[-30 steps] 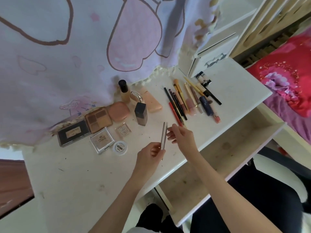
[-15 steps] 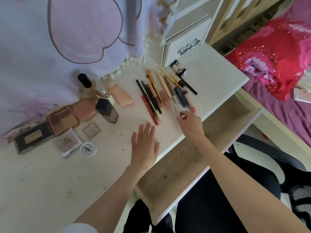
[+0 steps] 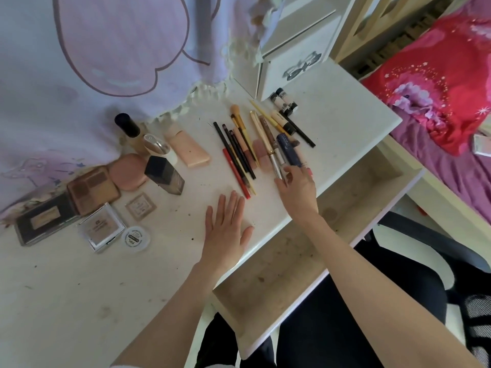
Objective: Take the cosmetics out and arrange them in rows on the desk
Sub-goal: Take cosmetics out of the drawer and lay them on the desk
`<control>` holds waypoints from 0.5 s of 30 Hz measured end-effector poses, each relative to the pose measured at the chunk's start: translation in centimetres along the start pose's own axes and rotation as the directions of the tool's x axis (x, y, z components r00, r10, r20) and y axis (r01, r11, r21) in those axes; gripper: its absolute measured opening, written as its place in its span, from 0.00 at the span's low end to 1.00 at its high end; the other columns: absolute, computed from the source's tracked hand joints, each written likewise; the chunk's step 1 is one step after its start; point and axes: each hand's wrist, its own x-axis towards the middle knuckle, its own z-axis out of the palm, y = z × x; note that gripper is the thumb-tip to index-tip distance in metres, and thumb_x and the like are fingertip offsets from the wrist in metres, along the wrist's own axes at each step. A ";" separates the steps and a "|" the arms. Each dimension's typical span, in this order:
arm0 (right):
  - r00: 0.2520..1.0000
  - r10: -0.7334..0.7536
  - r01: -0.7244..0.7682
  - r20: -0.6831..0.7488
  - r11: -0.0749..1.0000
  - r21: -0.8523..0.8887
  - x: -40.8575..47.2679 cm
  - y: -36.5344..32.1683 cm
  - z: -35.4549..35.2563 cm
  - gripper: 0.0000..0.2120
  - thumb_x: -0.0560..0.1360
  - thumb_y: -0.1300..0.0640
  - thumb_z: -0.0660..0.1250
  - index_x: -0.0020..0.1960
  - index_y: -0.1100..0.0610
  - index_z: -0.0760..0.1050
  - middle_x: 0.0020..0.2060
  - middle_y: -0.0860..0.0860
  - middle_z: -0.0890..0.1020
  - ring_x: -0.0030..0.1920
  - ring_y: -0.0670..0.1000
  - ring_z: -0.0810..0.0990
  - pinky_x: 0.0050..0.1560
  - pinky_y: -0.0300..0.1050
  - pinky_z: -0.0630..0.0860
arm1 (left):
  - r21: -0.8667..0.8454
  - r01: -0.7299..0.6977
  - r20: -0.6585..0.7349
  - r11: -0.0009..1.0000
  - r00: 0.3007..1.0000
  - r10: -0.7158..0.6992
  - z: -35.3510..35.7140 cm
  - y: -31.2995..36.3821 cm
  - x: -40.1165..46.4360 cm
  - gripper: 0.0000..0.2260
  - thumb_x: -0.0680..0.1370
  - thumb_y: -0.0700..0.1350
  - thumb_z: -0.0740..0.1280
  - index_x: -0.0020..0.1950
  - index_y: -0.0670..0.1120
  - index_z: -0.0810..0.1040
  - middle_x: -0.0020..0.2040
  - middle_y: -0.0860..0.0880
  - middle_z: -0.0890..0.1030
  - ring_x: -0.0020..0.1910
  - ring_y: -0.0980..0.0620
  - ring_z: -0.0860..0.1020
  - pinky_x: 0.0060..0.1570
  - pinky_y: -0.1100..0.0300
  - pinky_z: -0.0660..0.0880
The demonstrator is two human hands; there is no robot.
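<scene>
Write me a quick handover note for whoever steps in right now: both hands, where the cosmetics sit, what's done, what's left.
Left hand: open, flat on the desk, holding nothing.
Right hand: fingertips pinch the silver pen at the near end of the pencil and brush row, setting it beside the navy tube.
Bottles and compacts are grouped on the left side of the desk.
The open drawer shows no cosmetics in the part visible.
Left: let go of the pen and square up the rows; the small tubes at the back lie askew.
</scene>
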 end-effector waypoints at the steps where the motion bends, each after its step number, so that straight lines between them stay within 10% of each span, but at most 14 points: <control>1: 1.000 -0.009 0.009 -0.027 1.000 0.025 -0.5 0.3 0.0 0.17 0.77 0.58 0.64 0.64 0.61 0.71 0.58 0.57 0.75 0.56 0.54 0.75 0.56 0.42 0.71 | -0.035 -0.001 0.007 0.999 1.000 0.001 -0.2 0.0 0.0 0.29 0.80 0.58 0.47 0.76 0.49 0.40 0.77 0.50 0.39 0.71 0.52 0.32 0.68 0.52 0.31; 8: 0.988 0.040 -0.014 -0.148 0.985 0.173 -6.0 3.9 -1.4 0.12 0.78 0.60 0.61 0.61 0.60 0.74 0.52 0.51 0.76 0.50 0.47 0.75 0.50 0.34 0.68 | -0.272 -0.047 -0.139 0.961 0.990 0.009 -0.9 -0.5 -0.2 0.16 0.79 0.42 0.61 0.67 0.44 0.69 0.74 0.47 0.62 0.75 0.48 0.54 0.73 0.50 0.50; 11: 0.953 0.234 -0.182 -0.195 0.951 0.250 -8.7 6.6 -2.4 0.07 0.78 0.58 0.61 0.55 0.57 0.73 0.47 0.49 0.75 0.44 0.47 0.74 0.44 0.38 0.69 | -0.311 -0.009 -0.278 0.950 0.957 -0.082 -2.3 0.7 -1.3 0.10 0.78 0.39 0.62 0.58 0.40 0.77 0.57 0.44 0.79 0.58 0.44 0.76 0.60 0.52 0.70; 15: 0.809 0.578 -0.486 -0.104 0.759 0.433 -11.8 10.9 -2.8 0.11 0.76 0.51 0.65 0.50 0.57 0.66 0.44 0.53 0.75 0.42 0.52 0.75 0.38 0.43 0.70 | -0.313 -0.087 -0.192 0.946 0.981 0.026 -1.6 5.1 -4.6 0.11 0.79 0.44 0.60 0.59 0.45 0.77 0.53 0.49 0.80 0.51 0.50 0.78 0.52 0.59 0.72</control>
